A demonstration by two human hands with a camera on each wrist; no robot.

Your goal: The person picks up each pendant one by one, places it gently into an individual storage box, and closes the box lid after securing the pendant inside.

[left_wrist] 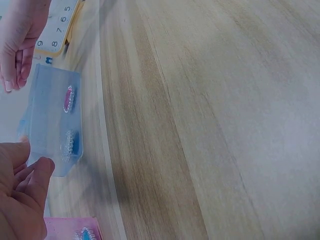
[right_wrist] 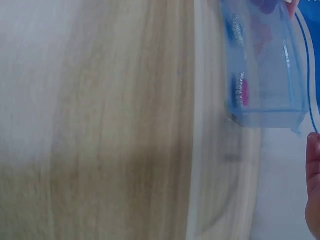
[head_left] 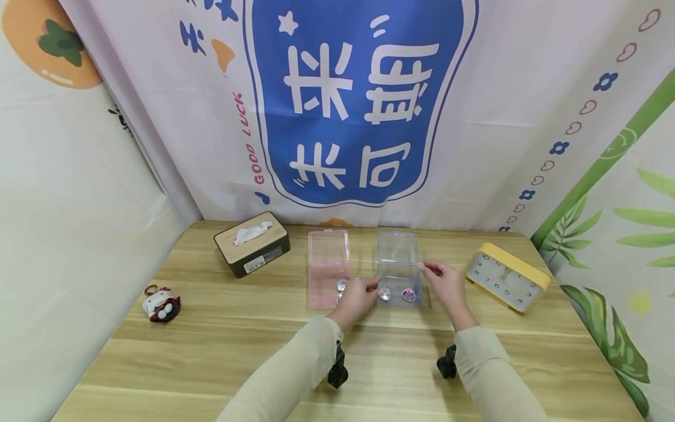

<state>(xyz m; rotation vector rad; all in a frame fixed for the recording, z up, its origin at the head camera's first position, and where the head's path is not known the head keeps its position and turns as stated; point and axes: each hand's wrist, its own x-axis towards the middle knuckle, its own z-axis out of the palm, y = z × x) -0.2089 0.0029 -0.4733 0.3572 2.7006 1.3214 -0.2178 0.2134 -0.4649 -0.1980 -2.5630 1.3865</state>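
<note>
A clear blue plastic box (head_left: 399,269) stands on the table with its lid up. Inside it lie a clear gem with a beaded rim (head_left: 384,294) and a pink gem (head_left: 408,295). My left hand (head_left: 358,298) pinches the box's left end, thumb at the rim in the left wrist view. My right hand (head_left: 445,284) hovers by the box's right rim, its fingers loosely curled; in the right wrist view its fingertips (right_wrist: 313,137) are apart from the box. To the left, partly behind my left hand, sits an open pink box (head_left: 320,287) with beaded gems (head_left: 341,285) inside.
A tissue box (head_left: 253,241) stands at the back left, and a small plush charm (head_left: 160,303) lies near the left edge. A yellow clock (head_left: 507,277) is close to my right hand. Behind the table hangs a printed cloth (head_left: 348,105).
</note>
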